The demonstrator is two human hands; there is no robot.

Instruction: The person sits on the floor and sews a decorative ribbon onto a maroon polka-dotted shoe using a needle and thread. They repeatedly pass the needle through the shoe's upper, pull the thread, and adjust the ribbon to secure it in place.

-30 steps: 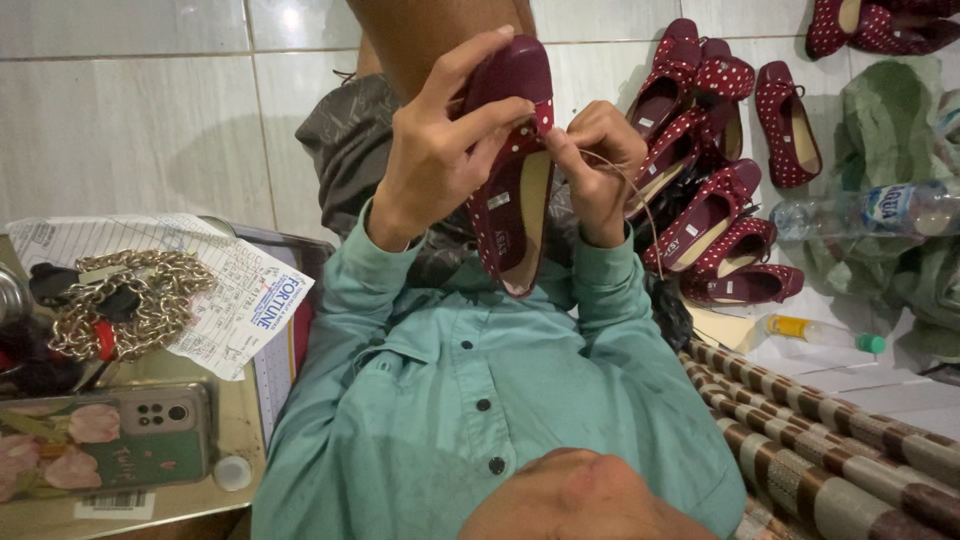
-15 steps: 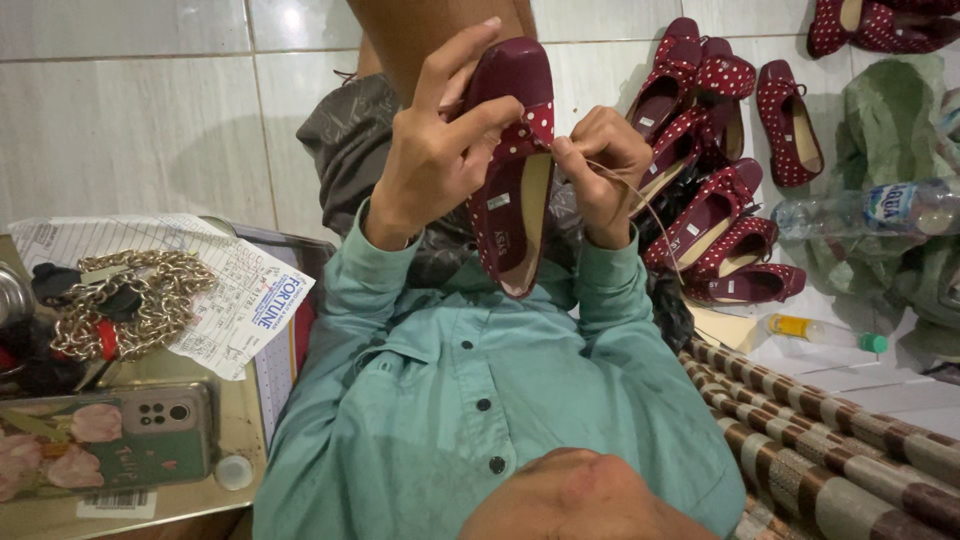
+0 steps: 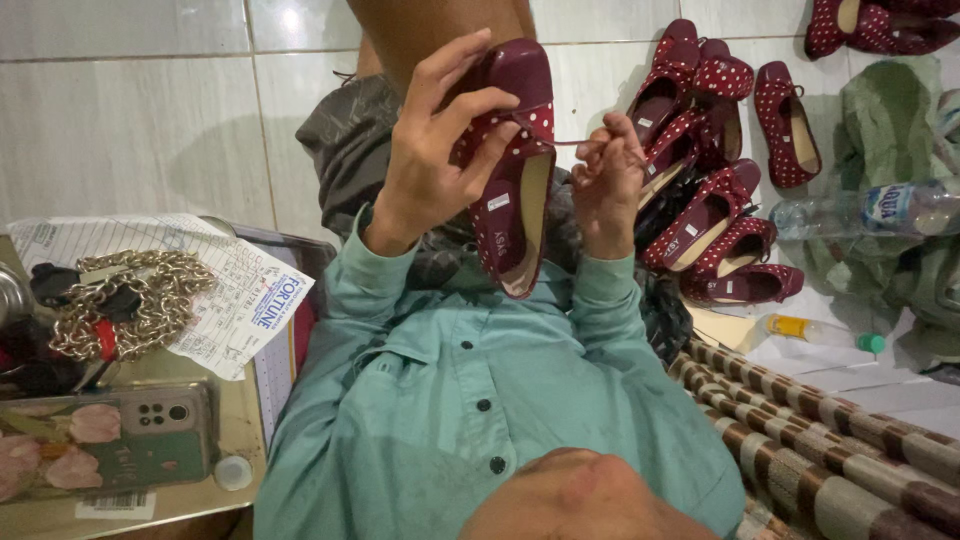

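Note:
My left hand (image 3: 435,150) grips a dark red flat shoe (image 3: 510,190) with white dots, held up with its toe pointing away and its beige insole facing right. Beside the shoe's right edge, my right hand (image 3: 612,175) pinches a thin thread stretched taut from the shoe's upper. Both forearms wear teal shirt sleeves (image 3: 480,390). A bare knee rises behind the shoe.
A heap of matching red dotted shoes (image 3: 715,190) lies on the tiled floor at right, more at the top right. A plastic water bottle (image 3: 870,210), a small yellow glue bottle (image 3: 815,332), a striped cloth (image 3: 840,440). At left a table with a phone (image 3: 110,440), a chain (image 3: 130,300) and paper.
My right hand has drawn slightly away from the shoe, pulling the thread taut. My left hand's fingers have shifted a little on the toe.

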